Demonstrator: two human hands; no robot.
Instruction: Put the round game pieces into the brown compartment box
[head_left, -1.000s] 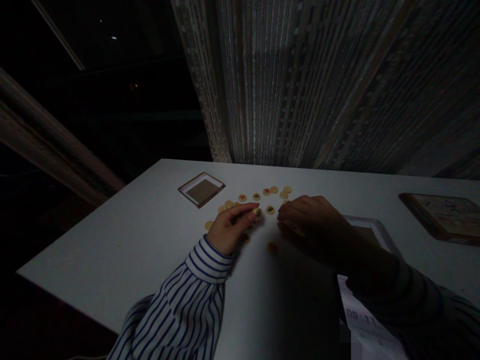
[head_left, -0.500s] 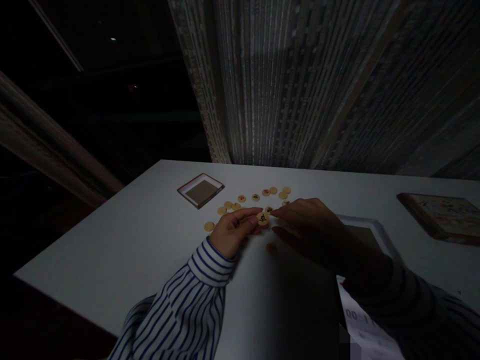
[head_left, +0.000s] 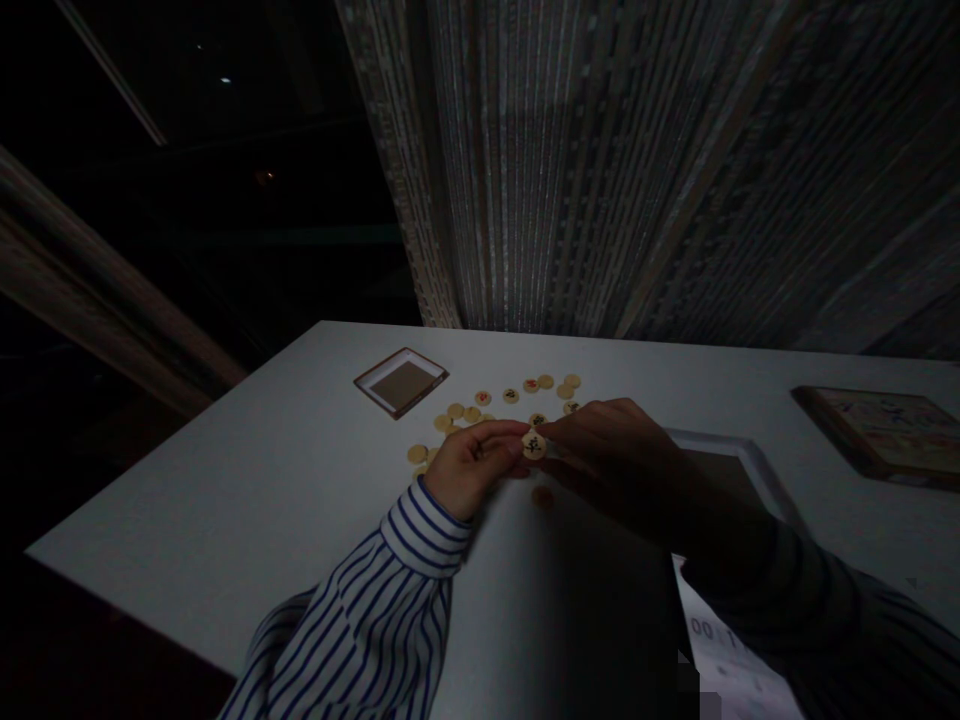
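A round wooden Chinese chess piece point(head_left: 534, 446) with a black character stands tilted up, facing me, above the table. My left hand point(head_left: 469, 470) pinches its left edge between thumb and fingers. From the other side my right hand point(head_left: 611, 460), in dark shadow, closes thumb and fingertips at the piece's right edge. Just behind the hands lies another black-marked piece point(head_left: 538, 420), partly covered. A lone piece point(head_left: 542, 496) rests on the table below the fingers. More loose pieces point(head_left: 455, 411) are scattered behind and to the left, some blank side up, some partly hidden by my left hand.
On the white table point(head_left: 187, 500) a shallow brown-edged box lid or tray point(head_left: 401, 382) sits at the back left. A pale-rimmed tray point(head_left: 757, 470) is partly behind my right arm. A picture-covered box point(head_left: 892, 435) lies far right. A lit timer screen point(head_left: 720, 630) is near my right forearm.
The held piece has moved slightly right and turned more upright. My right fingertips have closed in on its right edge, where a gap showed before.
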